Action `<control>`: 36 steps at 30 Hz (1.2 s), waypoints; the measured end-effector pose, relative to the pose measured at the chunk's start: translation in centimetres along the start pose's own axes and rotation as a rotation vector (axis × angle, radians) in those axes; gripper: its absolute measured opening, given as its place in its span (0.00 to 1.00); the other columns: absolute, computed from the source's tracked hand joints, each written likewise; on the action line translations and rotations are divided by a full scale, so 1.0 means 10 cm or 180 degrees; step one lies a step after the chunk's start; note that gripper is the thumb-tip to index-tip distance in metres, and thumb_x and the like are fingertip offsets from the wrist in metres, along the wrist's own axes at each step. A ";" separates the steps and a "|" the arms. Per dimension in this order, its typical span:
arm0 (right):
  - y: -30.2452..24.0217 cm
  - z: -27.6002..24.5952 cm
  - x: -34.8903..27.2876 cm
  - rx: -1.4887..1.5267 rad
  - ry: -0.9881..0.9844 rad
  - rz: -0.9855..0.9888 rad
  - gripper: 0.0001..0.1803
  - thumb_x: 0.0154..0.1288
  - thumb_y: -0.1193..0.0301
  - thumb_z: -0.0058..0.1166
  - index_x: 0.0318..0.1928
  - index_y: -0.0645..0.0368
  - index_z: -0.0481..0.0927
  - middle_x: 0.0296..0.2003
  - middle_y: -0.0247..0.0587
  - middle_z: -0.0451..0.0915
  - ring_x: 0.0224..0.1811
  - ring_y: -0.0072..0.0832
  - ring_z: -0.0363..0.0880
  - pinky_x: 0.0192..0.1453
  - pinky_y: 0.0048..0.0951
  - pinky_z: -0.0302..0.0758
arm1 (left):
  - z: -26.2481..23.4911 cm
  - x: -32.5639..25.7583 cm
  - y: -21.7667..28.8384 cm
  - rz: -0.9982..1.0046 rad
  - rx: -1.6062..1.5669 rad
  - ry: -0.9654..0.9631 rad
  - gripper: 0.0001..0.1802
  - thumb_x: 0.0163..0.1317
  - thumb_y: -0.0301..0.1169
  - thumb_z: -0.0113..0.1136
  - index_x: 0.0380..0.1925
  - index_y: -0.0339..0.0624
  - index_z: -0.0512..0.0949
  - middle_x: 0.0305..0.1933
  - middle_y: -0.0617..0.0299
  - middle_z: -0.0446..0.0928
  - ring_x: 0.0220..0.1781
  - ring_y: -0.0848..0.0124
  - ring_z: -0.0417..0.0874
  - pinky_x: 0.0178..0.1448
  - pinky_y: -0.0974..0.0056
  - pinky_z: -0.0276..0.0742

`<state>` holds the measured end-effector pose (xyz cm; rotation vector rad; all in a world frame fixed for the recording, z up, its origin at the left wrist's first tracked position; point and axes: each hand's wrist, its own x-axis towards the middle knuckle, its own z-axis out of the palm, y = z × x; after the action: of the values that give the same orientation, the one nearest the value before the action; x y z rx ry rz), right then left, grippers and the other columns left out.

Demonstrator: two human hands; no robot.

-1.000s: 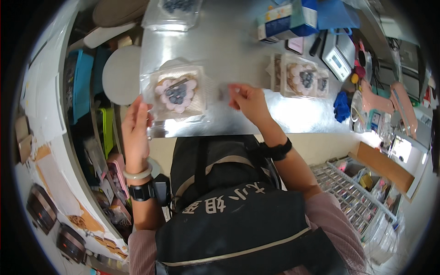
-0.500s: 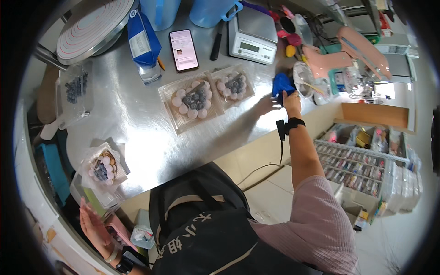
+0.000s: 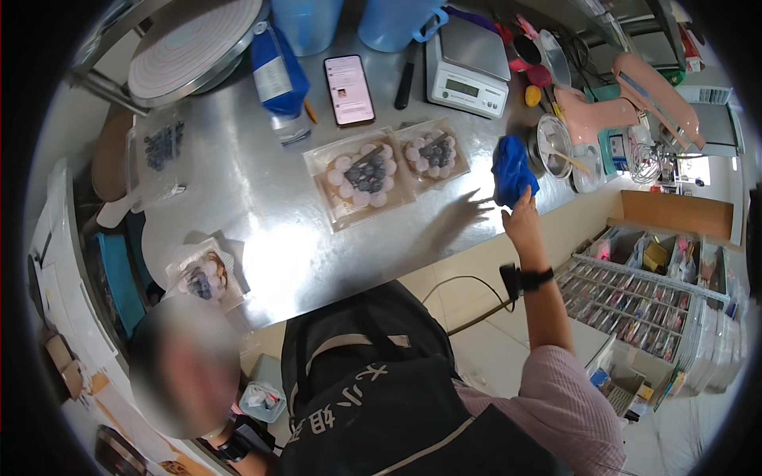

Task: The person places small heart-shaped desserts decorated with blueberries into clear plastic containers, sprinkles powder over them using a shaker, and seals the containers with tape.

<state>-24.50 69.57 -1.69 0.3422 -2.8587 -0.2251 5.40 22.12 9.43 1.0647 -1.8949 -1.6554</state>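
One L hand [image 3: 186,373], blurred, by table's [image 3: 230,186] near-L corner; can't tell if fingers apart or together. Boxed tart [image 3: 203,278] just beyond. Phone [image 3: 349,89] mid-table, nr 2 more boxed tarts [image 3: 363,181]. Scale [image 3: 468,59] farther R. Blue cloth [image 3: 513,165] at R end; R hand [image 3: 525,224] touches its near edge, can't tell if gripping. Metal bowl [image 3: 543,155] alongside.

Widest lane runs along the table's [image 3: 290,258] near edge, from the left boxed tart [image 3: 205,276] by the near-left corner to the blue cloth [image 3: 514,170], right hand [image 3: 521,220] at its near side. Second lane: between that tart and the mid-table tart boxes [image 3: 365,181]; blue bag [image 3: 279,75] and turntable [image 3: 190,44] limit its far end, blueberry box [image 3: 163,155] its left. Mid boxes to cloth: tighter gap. Scale [image 3: 468,79], bowl [image 3: 543,161], mixer [image 3: 591,109] crowd the right end.
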 end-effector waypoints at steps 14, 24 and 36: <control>-3.83 -1.69 -0.59 0.4280 -0.2990 -0.0762 0.32 0.52 0.61 0.61 0.51 0.70 0.67 0.37 0.47 0.79 0.33 0.29 0.80 0.35 0.26 0.75 | -0.85 0.09 -0.51 0.1129 0.2593 -0.0542 0.22 0.61 0.25 0.50 0.57 0.40 0.65 0.54 0.57 0.70 0.54 0.67 0.71 0.58 0.66 0.65; -4.38 -1.31 -0.55 0.3739 -0.2657 -0.0729 0.27 0.56 0.63 0.58 0.49 0.73 0.71 0.28 0.41 0.79 0.26 0.21 0.75 0.31 0.19 0.71 | -0.96 0.48 -0.86 0.1337 0.2004 -0.0452 0.18 0.58 0.23 0.51 0.50 0.37 0.69 0.50 0.58 0.72 0.51 0.69 0.73 0.54 0.68 0.68; -4.50 -1.04 -0.58 0.3822 -0.2849 -0.0454 0.28 0.56 0.61 0.58 0.48 0.75 0.71 0.32 0.44 0.79 0.30 0.21 0.76 0.32 0.19 0.73 | -0.98 0.64 -1.13 0.1417 0.2274 -0.0777 0.23 0.57 0.22 0.51 0.54 0.38 0.65 0.54 0.58 0.69 0.55 0.69 0.70 0.57 0.68 0.65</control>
<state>-6.74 26.56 -1.23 0.7892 -3.3900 1.7862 11.66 10.88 -0.47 0.5894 -2.7386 -0.8976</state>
